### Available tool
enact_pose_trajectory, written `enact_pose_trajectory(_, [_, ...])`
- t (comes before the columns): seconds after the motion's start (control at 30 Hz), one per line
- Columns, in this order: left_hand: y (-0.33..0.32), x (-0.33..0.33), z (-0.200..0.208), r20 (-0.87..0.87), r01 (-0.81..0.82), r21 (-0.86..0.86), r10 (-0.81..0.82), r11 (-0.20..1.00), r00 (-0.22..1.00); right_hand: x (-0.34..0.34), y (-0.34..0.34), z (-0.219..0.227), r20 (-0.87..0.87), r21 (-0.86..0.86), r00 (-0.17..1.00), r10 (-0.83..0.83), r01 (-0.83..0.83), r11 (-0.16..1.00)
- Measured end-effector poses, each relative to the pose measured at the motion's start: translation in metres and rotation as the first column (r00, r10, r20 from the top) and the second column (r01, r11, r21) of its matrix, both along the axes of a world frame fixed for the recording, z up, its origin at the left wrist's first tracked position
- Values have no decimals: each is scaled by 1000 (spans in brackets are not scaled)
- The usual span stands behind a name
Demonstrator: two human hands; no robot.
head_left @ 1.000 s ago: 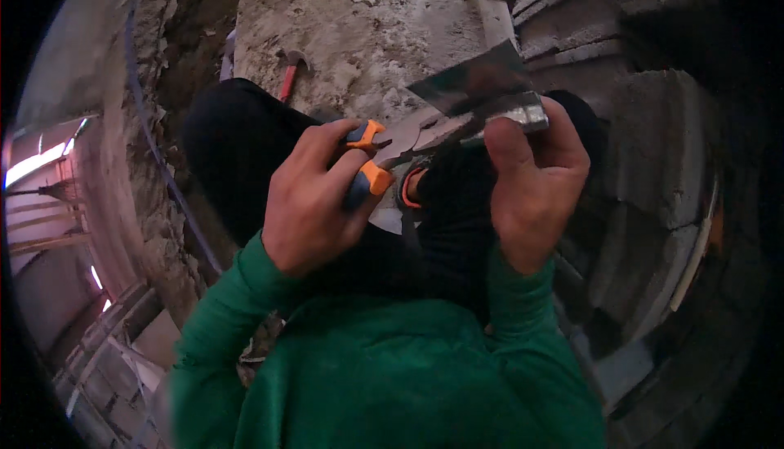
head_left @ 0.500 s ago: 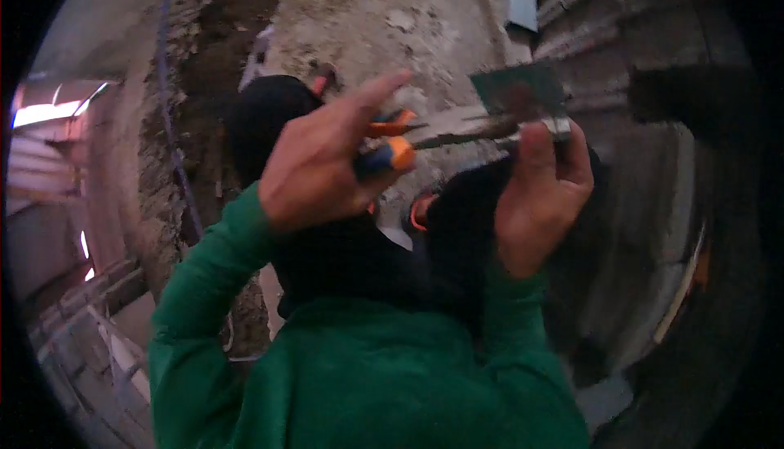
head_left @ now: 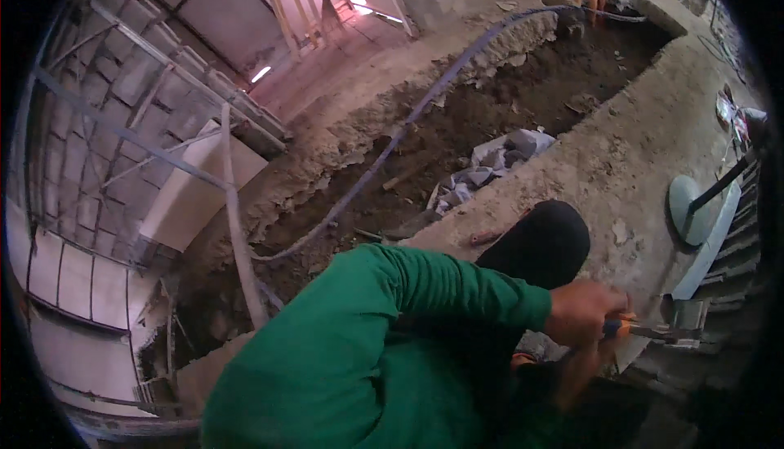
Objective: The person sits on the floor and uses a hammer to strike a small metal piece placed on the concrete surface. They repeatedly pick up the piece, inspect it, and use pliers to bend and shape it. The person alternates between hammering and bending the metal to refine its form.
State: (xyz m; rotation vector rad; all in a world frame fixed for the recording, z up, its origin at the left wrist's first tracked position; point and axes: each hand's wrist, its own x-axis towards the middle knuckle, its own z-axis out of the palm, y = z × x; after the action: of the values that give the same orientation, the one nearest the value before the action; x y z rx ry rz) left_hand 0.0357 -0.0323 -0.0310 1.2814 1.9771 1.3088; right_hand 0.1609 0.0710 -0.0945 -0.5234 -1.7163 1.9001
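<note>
At four o'clock, left hand (head_left: 581,312) clasps snips (head_left: 618,328), blurred right hand's (head_left: 581,374) grip can't tell; metal piece (head_left: 691,315) looks light, stiff, sharp-edged, best held by flat faces.

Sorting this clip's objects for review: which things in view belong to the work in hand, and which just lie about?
In use, apparently:
- orange-and-blue-handled tool, in the left hand
- metal piece, at the tool's tip

Apparently lying about:
- crumpled sack
- bluish hose or cable
- round disc
</note>
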Motion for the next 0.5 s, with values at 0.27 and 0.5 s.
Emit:
enact_pose_trajectory(0.27, [20, -3, -24, 22, 9, 267, -15, 964, 1000, -17, 0, 54, 11, 195, 995, -94, 90, 977])
enact_pose_trajectory(0.5, [56, 39, -7, -199, 113, 316, -50, 942, 979, 25, 28, 70, -189, 502, 942, -277, 335, 797])
